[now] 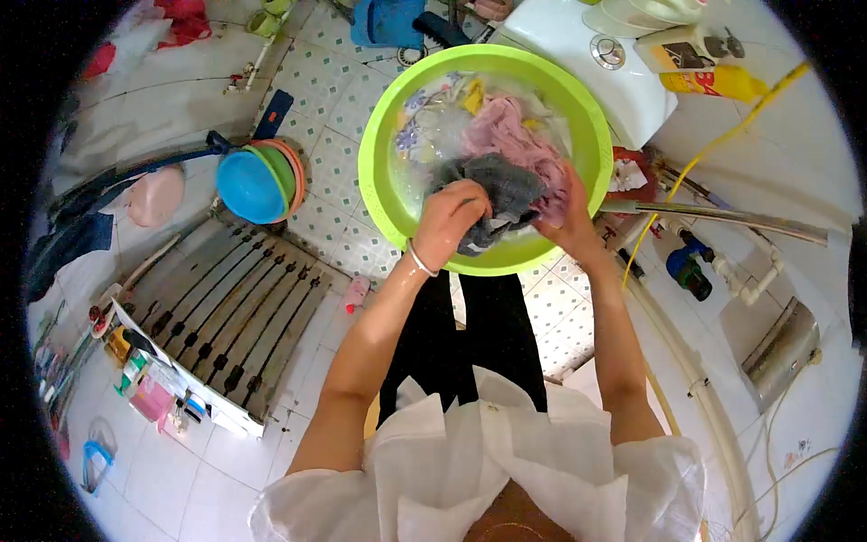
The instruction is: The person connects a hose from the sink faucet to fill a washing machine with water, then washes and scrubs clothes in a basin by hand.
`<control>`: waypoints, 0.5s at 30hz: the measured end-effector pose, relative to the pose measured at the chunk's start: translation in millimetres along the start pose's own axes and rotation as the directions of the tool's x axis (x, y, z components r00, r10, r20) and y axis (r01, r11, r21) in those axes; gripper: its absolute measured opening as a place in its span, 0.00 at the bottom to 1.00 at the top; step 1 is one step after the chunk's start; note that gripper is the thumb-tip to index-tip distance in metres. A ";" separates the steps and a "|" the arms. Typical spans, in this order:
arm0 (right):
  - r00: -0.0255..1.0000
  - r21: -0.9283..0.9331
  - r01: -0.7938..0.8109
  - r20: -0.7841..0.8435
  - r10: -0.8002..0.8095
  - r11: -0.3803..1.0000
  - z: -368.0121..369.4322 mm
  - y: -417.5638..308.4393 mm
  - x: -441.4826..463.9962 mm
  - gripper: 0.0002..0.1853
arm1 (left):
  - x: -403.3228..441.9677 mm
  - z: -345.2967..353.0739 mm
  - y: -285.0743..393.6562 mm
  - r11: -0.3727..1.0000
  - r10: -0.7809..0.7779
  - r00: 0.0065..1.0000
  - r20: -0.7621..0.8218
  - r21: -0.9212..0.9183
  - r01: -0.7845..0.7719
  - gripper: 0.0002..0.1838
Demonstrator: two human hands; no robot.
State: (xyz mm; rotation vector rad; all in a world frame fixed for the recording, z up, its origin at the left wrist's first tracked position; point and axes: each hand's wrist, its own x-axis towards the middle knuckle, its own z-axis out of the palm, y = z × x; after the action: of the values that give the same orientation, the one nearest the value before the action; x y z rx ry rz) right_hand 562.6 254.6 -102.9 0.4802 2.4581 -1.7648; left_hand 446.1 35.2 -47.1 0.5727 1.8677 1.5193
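Working grey garment [508, 182] in lime-green basin [371, 177] | my left hand [449, 222] clenched on it | right hand [575, 222] half-curled, perhaps holding pink cloth [506, 131] | next wants firmer grip

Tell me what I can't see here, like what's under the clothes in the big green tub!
All in the head view:
Bottom of the green tub: hidden by cloudy water, pink cloth and gray cloth.
Gray cloth's shape: bunched up, partly covered by the left hand.
Person's feet: hidden by the tub.
Yellow bottle's small print: too tiny.
Blue thing: cut off by the top edge.
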 end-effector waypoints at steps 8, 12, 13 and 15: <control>0.996 -0.751 0.087 0.081 -0.039 0.654 61.8 18.6 -9.4 0.49 | -28.5 -0.5 98.6 0.774 -0.077 0.976 -0.206 -0.629 -0.072 0.16; 0.989 -0.331 0.075 -0.098 -0.113 0.941 82.0 70.1 -0.5 0.36 | -17.9 -11.4 109.8 0.434 -0.491 0.797 -0.352 -0.892 -0.126 0.20; 0.987 -0.244 0.063 -0.127 -0.096 0.968 78.6 63.5 -2.8 0.32 | -10.1 -15.1 113.2 0.417 -0.529 0.765 -0.367 -0.898 -0.142 0.21; 0.985 -0.386 0.055 -0.130 -0.114 0.921 54.5 13.0 -13.9 0.31 | 7.6 -28.4 100.5 0.362 -0.567 0.753 -0.335 -0.922 -0.137 0.23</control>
State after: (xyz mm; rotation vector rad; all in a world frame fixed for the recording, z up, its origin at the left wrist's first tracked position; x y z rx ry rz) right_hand 573.2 204.5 -129.6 0.4893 2.8737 -1.2588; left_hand 413.6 44.3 52.0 -0.8300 0.9981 2.3635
